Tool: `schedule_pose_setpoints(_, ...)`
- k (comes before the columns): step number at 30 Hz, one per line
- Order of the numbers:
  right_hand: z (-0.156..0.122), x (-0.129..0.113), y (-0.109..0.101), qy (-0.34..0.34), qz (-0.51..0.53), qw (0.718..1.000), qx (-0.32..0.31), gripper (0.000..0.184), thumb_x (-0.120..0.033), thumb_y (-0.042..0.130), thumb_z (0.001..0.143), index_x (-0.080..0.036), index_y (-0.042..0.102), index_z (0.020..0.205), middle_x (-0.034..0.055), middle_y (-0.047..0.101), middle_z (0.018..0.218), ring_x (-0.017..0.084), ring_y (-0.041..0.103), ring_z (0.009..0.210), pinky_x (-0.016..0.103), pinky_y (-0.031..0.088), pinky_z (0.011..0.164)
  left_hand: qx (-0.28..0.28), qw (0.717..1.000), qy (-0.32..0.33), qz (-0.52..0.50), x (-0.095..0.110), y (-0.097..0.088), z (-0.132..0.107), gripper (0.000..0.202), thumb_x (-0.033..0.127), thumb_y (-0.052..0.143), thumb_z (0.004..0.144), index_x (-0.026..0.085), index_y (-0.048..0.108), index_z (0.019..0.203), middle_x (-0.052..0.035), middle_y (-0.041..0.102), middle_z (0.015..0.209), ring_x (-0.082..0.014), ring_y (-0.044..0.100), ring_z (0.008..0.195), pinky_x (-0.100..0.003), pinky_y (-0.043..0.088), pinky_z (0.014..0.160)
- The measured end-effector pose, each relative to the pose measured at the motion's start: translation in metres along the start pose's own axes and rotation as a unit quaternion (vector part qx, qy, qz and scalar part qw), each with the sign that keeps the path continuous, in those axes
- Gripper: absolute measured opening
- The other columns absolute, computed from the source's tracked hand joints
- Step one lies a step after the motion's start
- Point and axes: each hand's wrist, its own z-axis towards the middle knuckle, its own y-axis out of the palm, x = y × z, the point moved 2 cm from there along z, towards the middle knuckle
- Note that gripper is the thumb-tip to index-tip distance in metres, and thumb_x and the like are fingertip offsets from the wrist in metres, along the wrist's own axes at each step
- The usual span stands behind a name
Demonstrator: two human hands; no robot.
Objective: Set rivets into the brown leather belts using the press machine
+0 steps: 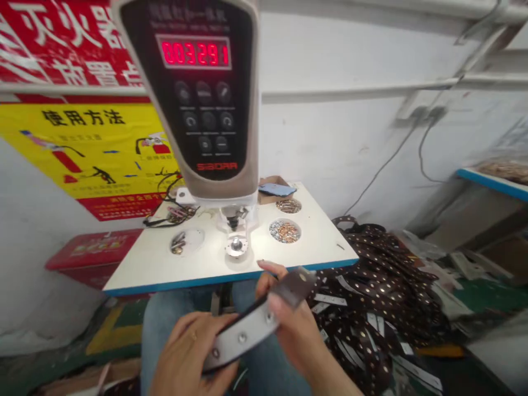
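A dark brown strap (242, 336) with a pale grey underside and a row of metal studs is stretched between my two hands, above my lap. My left hand (192, 352) wraps its near left part, the fingers over the top edge. At the strap's far right end, my right hand (295, 324) pinches it with the thumb on the face; the brown tip pokes out past the thumb, slightly blurred. Beyond the hands stands a riveting machine (231, 165) with a red digit display. Its round lower die (236, 246) has no strap on it.
The white worktable (218, 269) has a blue front edge and sunken cups of small metal parts (284, 231). A small box (274, 190) with a phone-like item sits behind. To the right lies a large heap of studded brown straps (371, 297). A red box (93, 250) is at left.
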Motion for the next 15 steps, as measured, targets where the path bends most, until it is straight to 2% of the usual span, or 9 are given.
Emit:
schedule_pose_setpoints(2,0.022,0.017,-0.002,0.069,0.073,0.992,0.071,0.038,-0.052,0.074,0.069,-0.022,0.07,0.093,-0.0026,0.049,0.069,0.008,0.033,0.049,0.02,0.026,0.041,-0.052,0.994,-0.073,-0.061,-0.017,0.003,0.013,0.035,0.047,0.059,0.087,0.028,0.058,0.116,-0.0022,0.073,0.101,-0.0217,0.069,0.084,-0.028,0.056,0.075)
schedule_pose_setpoints(3,0.033,0.023,-0.004,0.078,0.08,0.989,0.096,0.039,-0.052,0.074,0.067,-0.021,0.069,0.09,-0.0037,0.047,0.065,0.008,0.031,0.048,0.019,0.023,0.04,-0.079,0.987,-0.105,-0.088,-0.025,0.004,0.022,0.039,0.047,0.064,0.084,0.027,0.058,0.117,-0.0024,0.073,0.102,-0.0225,0.07,0.084,-0.029,0.056,0.074)
schedule_pose_setpoints(5,0.054,0.03,-0.009,0.048,0.028,0.99,0.13,0.037,-0.05,0.074,0.067,-0.021,0.068,0.09,-0.0043,0.046,0.062,0.009,0.035,0.05,0.02,0.025,0.042,-0.111,0.979,-0.13,-0.111,-0.042,0.004,0.041,0.047,0.046,0.07,0.08,0.025,0.058,0.12,-0.0032,0.072,0.106,-0.0243,0.069,0.09,-0.031,0.056,0.078)
schedule_pose_setpoints(7,0.075,0.03,-0.014,0.001,-0.075,0.99,0.123,0.034,-0.048,0.071,0.072,-0.02,0.068,0.091,-0.0021,0.052,0.066,0.013,0.044,0.057,0.022,0.033,0.048,-0.108,0.982,-0.115,-0.103,-0.06,0.001,0.06,0.05,0.045,0.07,0.08,0.025,0.058,0.124,-0.0044,0.07,0.114,-0.0253,0.066,0.1,-0.033,0.053,0.088)
schedule_pose_setpoints(9,0.095,0.028,-0.015,-0.048,-0.18,0.978,0.09,0.029,-0.045,0.067,0.077,-0.02,0.068,0.092,0.0013,0.06,0.078,0.016,0.053,0.071,0.025,0.042,0.061,-0.093,0.99,-0.082,-0.071,-0.079,0.0,0.076,0.052,0.046,0.067,0.083,0.025,0.057,0.129,-0.006,0.066,0.122,-0.026,0.063,0.109,-0.034,0.05,0.094)
schedule_pose_setpoints(11,0.113,0.028,-0.015,-0.075,-0.245,0.965,0.054,0.025,-0.041,0.065,0.079,-0.02,0.066,0.091,0.0027,0.063,0.087,0.019,0.056,0.08,0.028,0.043,0.071,-0.08,0.995,-0.056,-0.021,-0.098,0.001,0.085,0.054,0.05,0.063,0.085,0.024,0.055,0.132,-0.0077,0.065,0.124,-0.0265,0.061,0.112,-0.034,0.049,0.094)
schedule_pose_setpoints(15,0.133,0.037,-0.013,-0.025,-0.267,0.963,0.019,0.022,-0.042,0.062,0.078,-0.021,0.059,0.083,-0.0027,0.054,0.067,0.016,0.05,0.062,0.027,0.04,0.06,-0.067,0.996,-0.004,0.054,-0.127,0.009,0.088,0.058,0.054,0.055,0.088,0.024,0.05,0.137,-0.0075,0.069,0.113,-0.0225,0.065,0.1,-0.026,0.051,0.082)
